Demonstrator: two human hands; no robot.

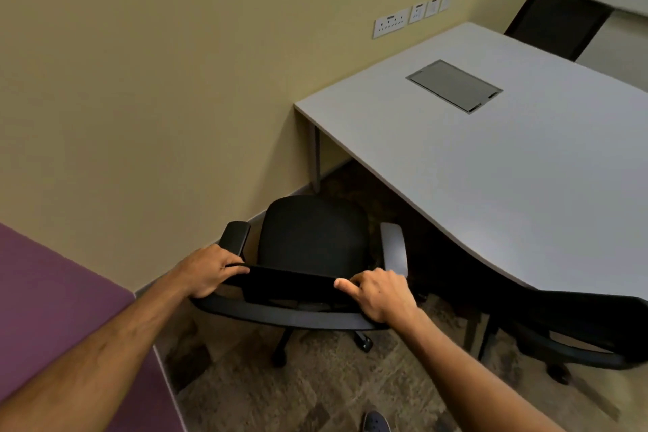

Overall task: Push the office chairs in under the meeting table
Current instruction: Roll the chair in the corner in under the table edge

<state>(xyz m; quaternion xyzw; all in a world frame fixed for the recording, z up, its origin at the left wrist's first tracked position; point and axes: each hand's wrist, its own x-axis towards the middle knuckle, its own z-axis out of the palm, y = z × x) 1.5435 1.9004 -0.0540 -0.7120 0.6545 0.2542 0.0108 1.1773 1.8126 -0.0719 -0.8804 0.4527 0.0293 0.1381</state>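
Both forearms reach forward, the left hand (207, 270) and right hand (380, 295) each closed over the top edge of the chair (312, 238) backrest, one at either end. The chair stands just off the table (491, 158) corner, seat not yet under it. On castors it should roll easily yet swivel, so a two-ended backrest hold suits

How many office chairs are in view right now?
3: the held chair beside the table's left corner, a second chair at the near right edge, a third chair at the far end. Others may be out of frame.
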